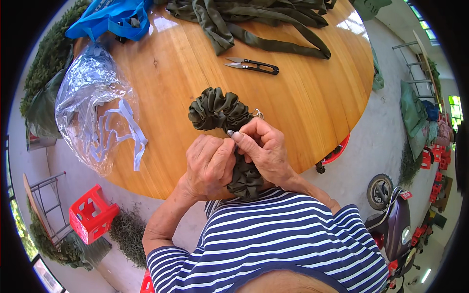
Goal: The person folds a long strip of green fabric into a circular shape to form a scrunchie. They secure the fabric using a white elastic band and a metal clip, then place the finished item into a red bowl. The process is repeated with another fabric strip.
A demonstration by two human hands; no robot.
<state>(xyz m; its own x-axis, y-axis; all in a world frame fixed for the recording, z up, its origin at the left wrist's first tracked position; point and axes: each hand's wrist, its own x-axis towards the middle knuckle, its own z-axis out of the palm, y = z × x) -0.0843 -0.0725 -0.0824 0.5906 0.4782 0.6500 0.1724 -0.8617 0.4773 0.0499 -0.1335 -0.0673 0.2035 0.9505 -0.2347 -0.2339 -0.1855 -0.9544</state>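
The round tabletop (163, 88) carries it all. Along its far edge lie the green strips (217, 34), a loose, ungathered pile. A clear bag (80, 93) sags over the left rim, with a blue bag (112, 22) beyond it. The ruffle (215, 112), bunched green cloth, is at the near edge, partly on the wood and partly against the striped shirt (283, 224). Both the left hand (210, 161) and right hand (266, 146) pinch it, fingertips meeting mid-length; the exact bit gripped is hidden. The pale band (127, 115) lies on the clear bag, the snips (261, 66) apart on bare wood. Gathering looks mostly done on this piece; closing it seems left, and the pile remains unworked.
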